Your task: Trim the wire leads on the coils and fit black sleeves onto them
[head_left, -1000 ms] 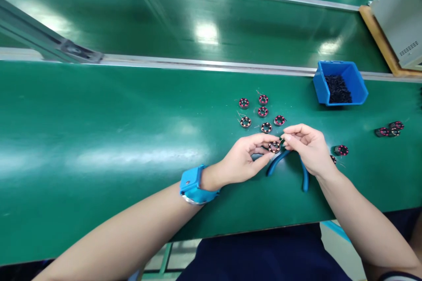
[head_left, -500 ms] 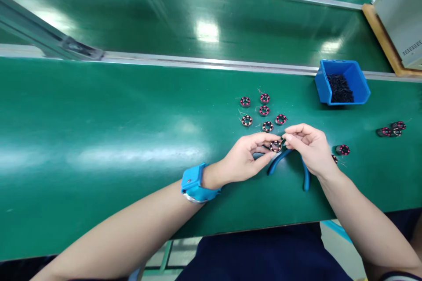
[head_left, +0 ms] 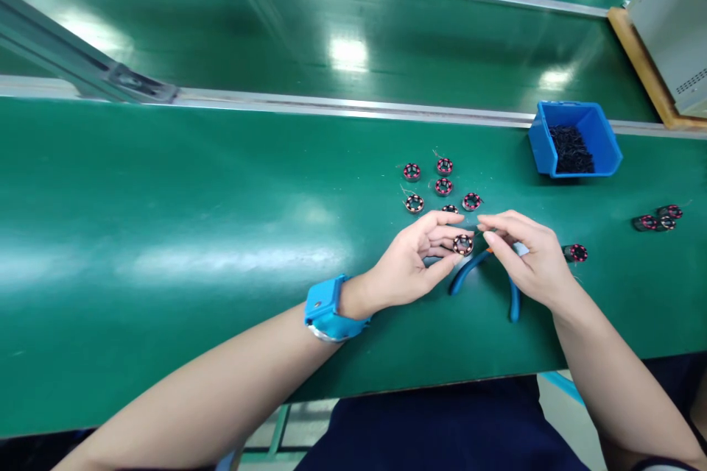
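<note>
My left hand [head_left: 412, 261], with a blue band at the wrist, holds a small ring-shaped coil [head_left: 462, 244] between thumb and fingers; its index finger is raised off the coil. Just right of the coil, my right hand [head_left: 527, 254] has its thumb and index finger close together near a thin wire end; what they grip is too small to make out. Blue-handled pliers [head_left: 468, 272] lie on the green table beneath my hands, their head partly hidden. Several similar coils [head_left: 443, 186] lie just beyond my left hand, one partly covered by its fingers.
A blue bin [head_left: 605, 143] with small black pieces stands at the back right. More coils lie at the far right [head_left: 646, 223] and beside my right wrist [head_left: 577, 253]. A metal rail [head_left: 353, 107] runs behind; a grey box [head_left: 674, 37] stands at the upper right.
My right hand has shifted slightly right, away from the coil. My left index finger has lifted and now partly covers a coil behind it.
</note>
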`<state>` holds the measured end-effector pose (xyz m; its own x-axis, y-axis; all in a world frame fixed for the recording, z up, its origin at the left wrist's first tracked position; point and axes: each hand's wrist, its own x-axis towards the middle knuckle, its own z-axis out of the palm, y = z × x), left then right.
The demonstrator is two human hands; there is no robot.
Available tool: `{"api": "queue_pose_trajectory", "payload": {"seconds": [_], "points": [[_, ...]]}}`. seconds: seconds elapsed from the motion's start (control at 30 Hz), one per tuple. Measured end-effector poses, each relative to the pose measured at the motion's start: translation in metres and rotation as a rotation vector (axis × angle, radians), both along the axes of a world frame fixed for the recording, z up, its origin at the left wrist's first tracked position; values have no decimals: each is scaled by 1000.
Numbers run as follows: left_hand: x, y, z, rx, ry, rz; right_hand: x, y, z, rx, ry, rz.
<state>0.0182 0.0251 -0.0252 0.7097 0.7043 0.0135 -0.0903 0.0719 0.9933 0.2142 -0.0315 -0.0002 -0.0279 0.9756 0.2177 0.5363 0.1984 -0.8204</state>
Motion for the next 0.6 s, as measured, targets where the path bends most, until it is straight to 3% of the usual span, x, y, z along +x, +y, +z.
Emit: {"api": "queue_pose_trajectory", "payload": {"seconds": [0.3,0.6], "points": [[0,-1,2,39,13,-13,-1,1,-3,121,-216,62],[0,-1,-4,229,-9,-1,-8,0,-5,134,-226,95]]}}
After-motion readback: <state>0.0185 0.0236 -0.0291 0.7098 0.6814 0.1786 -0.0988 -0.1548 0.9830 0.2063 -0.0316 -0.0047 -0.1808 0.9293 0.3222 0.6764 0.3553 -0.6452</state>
